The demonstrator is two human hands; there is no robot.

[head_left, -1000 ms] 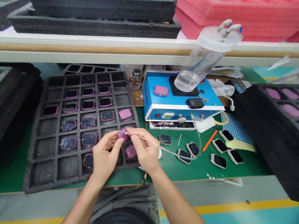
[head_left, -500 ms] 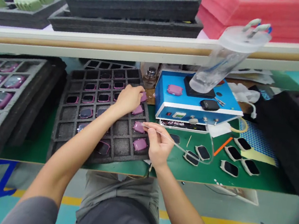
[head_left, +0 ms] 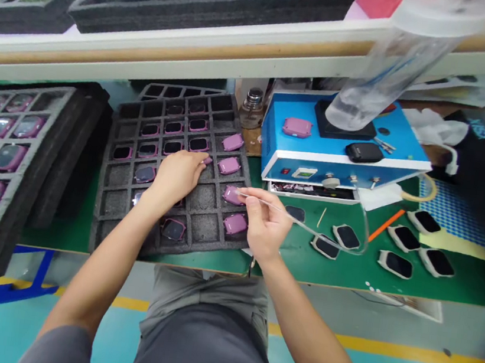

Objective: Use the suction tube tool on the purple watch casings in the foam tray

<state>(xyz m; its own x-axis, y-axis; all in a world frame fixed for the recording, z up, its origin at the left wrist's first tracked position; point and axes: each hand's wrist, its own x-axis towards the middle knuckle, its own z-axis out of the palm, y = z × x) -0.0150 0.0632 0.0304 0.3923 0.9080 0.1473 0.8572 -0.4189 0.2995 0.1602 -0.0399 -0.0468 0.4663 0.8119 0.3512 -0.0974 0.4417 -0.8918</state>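
Note:
My left hand (head_left: 175,177) is over the middle of a grey foam tray (head_left: 202,199), its fingertips closed on a small purple watch case (head_left: 208,160), mostly hidden by the fingers. In my right hand (head_left: 267,223) a thin clear tube (head_left: 308,229) is pinched. The tube's tip meets or hovers over a purple watch case (head_left: 232,194) in the tray's right column; contact is hard to tell. Other purple cases lie back up in that column, while dark-screened ones fill several compartments to the left. My left forearm hides part of the tray.
Behind the tray's right side stands a blue dispenser box (head_left: 346,171) carrying a clear cylinder (head_left: 361,96). Several pale watches (head_left: 396,264) and an orange stick (head_left: 386,225) lie at right. Stacked foam trays (head_left: 47,138) flank the left; a shelf edge (head_left: 197,50) runs overhead.
My left hand has moved from the right column toward the tray's middle, now with a watch case in its fingers. My right hand stays beside the right column. The camera view has shifted.

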